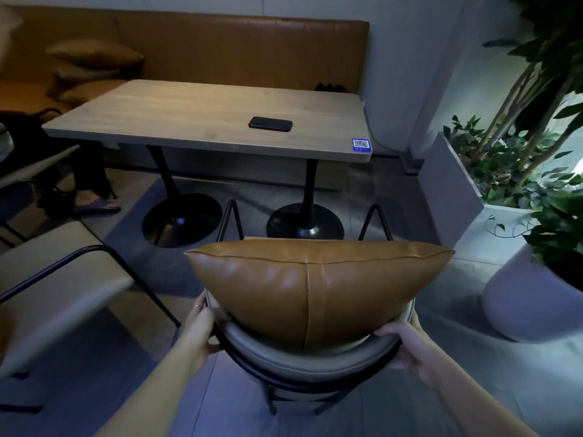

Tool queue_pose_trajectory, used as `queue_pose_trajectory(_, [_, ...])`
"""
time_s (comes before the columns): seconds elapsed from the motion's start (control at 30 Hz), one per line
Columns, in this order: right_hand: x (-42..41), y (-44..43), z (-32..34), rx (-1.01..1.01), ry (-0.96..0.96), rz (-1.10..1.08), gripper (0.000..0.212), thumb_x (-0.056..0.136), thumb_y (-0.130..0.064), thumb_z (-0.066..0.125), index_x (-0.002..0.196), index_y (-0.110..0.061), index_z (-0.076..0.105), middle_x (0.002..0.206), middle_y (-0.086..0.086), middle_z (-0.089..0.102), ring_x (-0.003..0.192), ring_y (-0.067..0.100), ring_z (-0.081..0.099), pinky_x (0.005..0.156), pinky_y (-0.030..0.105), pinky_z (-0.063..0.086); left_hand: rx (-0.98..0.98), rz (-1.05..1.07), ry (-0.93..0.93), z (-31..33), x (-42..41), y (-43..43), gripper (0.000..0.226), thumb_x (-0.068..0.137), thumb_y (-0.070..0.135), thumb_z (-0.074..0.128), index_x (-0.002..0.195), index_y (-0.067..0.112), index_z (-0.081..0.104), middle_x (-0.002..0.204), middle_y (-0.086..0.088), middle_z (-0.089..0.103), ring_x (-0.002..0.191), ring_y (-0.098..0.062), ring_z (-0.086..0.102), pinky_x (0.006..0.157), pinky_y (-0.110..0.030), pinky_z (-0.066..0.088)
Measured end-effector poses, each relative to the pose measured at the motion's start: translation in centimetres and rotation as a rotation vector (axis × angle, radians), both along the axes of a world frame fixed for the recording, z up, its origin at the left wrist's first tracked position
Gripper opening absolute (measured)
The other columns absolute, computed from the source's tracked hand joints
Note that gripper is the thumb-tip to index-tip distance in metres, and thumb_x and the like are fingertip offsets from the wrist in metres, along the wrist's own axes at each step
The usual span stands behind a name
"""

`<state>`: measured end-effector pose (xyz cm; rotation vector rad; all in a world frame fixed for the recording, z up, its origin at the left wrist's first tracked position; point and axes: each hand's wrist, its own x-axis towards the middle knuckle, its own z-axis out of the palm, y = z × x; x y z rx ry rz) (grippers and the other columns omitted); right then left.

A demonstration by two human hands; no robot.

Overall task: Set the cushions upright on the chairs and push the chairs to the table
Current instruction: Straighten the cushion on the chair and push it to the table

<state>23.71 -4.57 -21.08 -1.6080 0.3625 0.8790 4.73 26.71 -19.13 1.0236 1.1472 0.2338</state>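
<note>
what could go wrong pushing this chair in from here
The brown cushion only leans against the curved backrest, so a jerky shove may tip it forward. The chair's front legs point toward the table's black round bases and could catch on them. The left hand and right hand grip the backrest's outer sides, so uneven pushing might swing the chair toward the white planter.

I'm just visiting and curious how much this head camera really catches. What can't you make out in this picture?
- Chair seat: hidden in the head view behind the upright brown cushion and the chair backrest.
- Fingertips of the left hand and right hand: wrapped round the backrest.
- QR sticker on the table: too small to read.
- Second chair: cut off by the left edge.
- Seated person: mostly cut off left, dark.
</note>
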Motion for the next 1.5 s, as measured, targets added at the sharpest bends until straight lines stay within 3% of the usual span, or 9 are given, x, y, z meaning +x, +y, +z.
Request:
queue_pose_trajectory(0.17, [-0.3,-0.8,-0.3,0.059,-0.068,-0.02,0.069,0.078,0.008,0.072,0.134,-0.029,0.054,0.118,0.015,0.074,0.094,0.035,0.072,0.057,0.041,0.061,0.033,0.074,-0.007,-0.6,0.6,-0.6,0.073,0.09,-0.006,0.049,0.15,0.035,0.045,0.127,-0.011,0.065,0.102,-0.032,0.061,0.063,-0.038,0.05])
queue_pose_trajectory(0.37, [-0.7,-1.5,0.2,0.1,-0.082,-0.055,0.071,0.066,0.003,0.078,0.128,-0.024,0.057,0.117,0.016,0.072,0.087,0.032,0.069,0.052,0.038,0.06,0.012,0.018,-0.004,0.2,1.1,-0.9,0.081,0.085,-0.01,0.052,0.149,0.038,0.043,0.122,-0.007,0.061,0.092,-0.029,0.057,0.076,-0.047,0.054])
queue_pose_trajectory(0.5, [-1.0,-0.1,0.4,0.111,-0.11,-0.038,0.063,0.08,0.008,0.072,0.128,-0.029,0.057,0.116,0.01,0.072,0.096,0.032,0.07,0.05,0.036,0.06,0.013,0.042,0.032,-0.3,1.3,0.6,0.079,0.082,-0.009,0.048,0.144,0.038,0.051,0.119,-0.009,0.065,0.104,-0.037,0.057,0.086,-0.056,0.053])
queue_pose_trajectory(0.67, [-0.6,1.4,0.0,0.11,-0.121,-0.074,0.063,0.079,0.007,0.074,0.127,-0.031,0.058,0.115,0.011,0.073,0.096,0.034,0.072,0.055,0.04,0.061,0.072,0.044,0.028,-0.8,1.9,2.2,0.079,0.077,-0.011,0.053,0.14,0.037,0.048,0.131,-0.011,0.062,0.113,-0.038,0.057,0.083,-0.054,0.056])
queue_pose_trajectory(0.83, [0.4,2.8,-0.4,0.12,-0.14,-0.088,0.063,0.076,0.004,0.077,0.125,-0.031,0.06,0.113,0.011,0.076,0.098,0.034,0.074,0.062,0.045,0.064,0.12,0.033,-0.022,-0.8,2.8,3.4,0.069,0.083,-0.009,0.058,0.132,0.038,0.045,0.121,-0.011,0.063,0.104,-0.034,0.061,0.071,-0.044,0.054])
queue_pose_trajectory(1.03, [2.1,4.8,-0.8,0.132,-0.162,-0.108,0.062,0.076,0.003,0.078,0.123,-0.033,0.06,0.114,0.01,0.076,0.101,0.035,0.074,0.067,0.051,0.064,0.124,0.033,-0.043,-1.3,4.8,5.8,0.066,0.086,-0.003,0.063,0.135,0.039,0.048,0.12,-0.008,0.066,0.105,-0.033,0.063,0.075,-0.047,0.056])
queue_pose_trajectory(1.2, [4.1,6.9,-1.0,0.099,-0.173,-0.117,0.066,0.075,0.002,0.079,0.127,-0.033,0.058,0.118,0.013,0.075,0.103,0.038,0.074,0.082,0.071,0.056,0.123,0.034,-0.061,-1.5,6.7,8.2,0.066,0.084,-0.002,0.067,0.133,0.039,0.051,0.12,-0.008,0.068,0.104,-0.033,0.066,0.087,-0.054,0.058])
queue_pose_trajectory(1.4, [6.8,9.6,-1.3,0.071,-0.174,-0.124,0.067,0.076,0.002,0.078,0.13,-0.032,0.055,0.118,0.015,0.074,0.101,0.038,0.074,0.081,0.062,0.06,0.125,0.055,-0.088,-1.6,9.5,11.0,0.073,0.085,-0.005,0.066,0.145,0.033,0.049,0.122,-0.01,0.066,0.093,-0.029,0.066,0.073,-0.045,0.058])
queue_pose_trajectory(1.5, [8.3,10.9,-1.5,0.067,-0.167,-0.131,0.071,0.076,0.0,0.079,0.132,-0.034,0.054,0.12,0.012,0.073,0.102,0.035,0.073,0.073,0.054,0.064,0.123,0.041,-0.085,-1.8,10.9,12.5,0.081,0.079,-0.007,0.067,0.146,0.036,0.049,0.126,-0.01,0.065,0.098,-0.035,0.066,0.072,-0.048,0.059])
